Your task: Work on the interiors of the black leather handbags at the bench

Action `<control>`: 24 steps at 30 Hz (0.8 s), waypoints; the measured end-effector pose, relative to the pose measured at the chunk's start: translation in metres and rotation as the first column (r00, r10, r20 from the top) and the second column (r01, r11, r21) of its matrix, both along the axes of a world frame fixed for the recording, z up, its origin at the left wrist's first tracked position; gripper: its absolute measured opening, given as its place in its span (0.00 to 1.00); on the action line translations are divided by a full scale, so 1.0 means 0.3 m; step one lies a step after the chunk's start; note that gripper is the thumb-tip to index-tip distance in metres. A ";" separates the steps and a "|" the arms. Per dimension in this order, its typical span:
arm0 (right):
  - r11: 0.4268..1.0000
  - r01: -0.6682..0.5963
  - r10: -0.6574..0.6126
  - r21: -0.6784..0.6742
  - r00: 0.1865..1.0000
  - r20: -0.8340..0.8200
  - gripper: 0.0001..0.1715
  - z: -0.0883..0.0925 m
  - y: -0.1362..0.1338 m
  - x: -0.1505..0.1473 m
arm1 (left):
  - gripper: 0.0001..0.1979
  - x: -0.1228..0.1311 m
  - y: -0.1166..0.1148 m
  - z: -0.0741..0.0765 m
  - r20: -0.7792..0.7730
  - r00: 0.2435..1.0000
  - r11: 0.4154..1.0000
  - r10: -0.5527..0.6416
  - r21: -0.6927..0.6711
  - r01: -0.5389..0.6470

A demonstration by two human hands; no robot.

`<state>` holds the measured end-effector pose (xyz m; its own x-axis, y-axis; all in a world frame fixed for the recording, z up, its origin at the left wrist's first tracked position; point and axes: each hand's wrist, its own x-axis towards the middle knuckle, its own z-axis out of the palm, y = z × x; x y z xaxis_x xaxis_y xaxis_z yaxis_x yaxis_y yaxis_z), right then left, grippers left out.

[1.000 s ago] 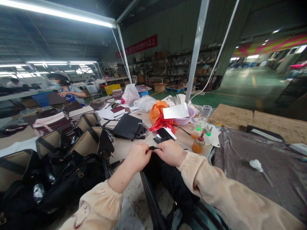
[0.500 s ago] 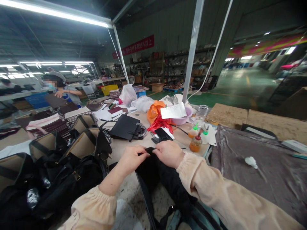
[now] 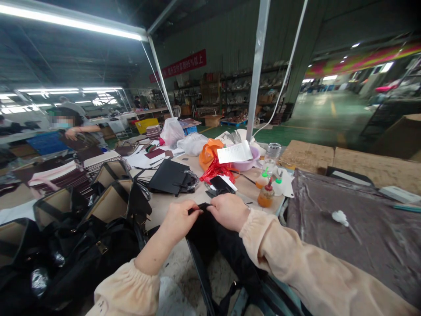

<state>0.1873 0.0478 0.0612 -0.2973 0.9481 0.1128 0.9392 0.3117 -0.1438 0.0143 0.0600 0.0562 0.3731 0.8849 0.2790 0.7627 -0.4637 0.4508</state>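
Note:
Both my hands pinch the far top edge of a black bag (image 3: 232,250) that stands in front of me at the table's near side. My left hand (image 3: 182,218) is closed on the rim from the left, thumb and fingers pressed together. Close beside it, my right hand (image 3: 229,211) grips the same rim from the right, its fingertips partly hidden behind the hand. The bag's opening faces me, and its lower part runs out of view. Just beyond my hands lie a dark phone (image 3: 222,184) and a flat black handbag (image 3: 170,176) with wrapped handles.
Several black bags with tan linings (image 3: 110,206) crowd the left side. Glue bottles (image 3: 265,196), a red plastic bag (image 3: 219,172) and a lilac basin (image 3: 247,163) stand ahead. A dark covered surface (image 3: 329,232) is at right. A co-worker (image 3: 77,127) handles panels at far left.
The view has turned slightly, so the surroundings sit a little further left. My hands keep hold of the bag's rim in nearly the same place. The co-worker's arms have shifted.

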 end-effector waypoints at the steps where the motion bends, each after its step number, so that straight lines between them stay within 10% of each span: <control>1: 1.000 0.001 -0.001 -0.008 1.000 0.003 0.21 -0.001 0.000 -0.001 | 0.05 0.001 -0.001 0.000 -0.012 1.000 1.000 0.016 0.004 -0.016; 24: 0.997 -0.079 0.079 0.000 0.996 0.044 0.14 0.027 -0.002 -0.008 | 0.06 -0.003 0.003 0.001 -0.070 0.996 0.992 -0.063 0.109 0.071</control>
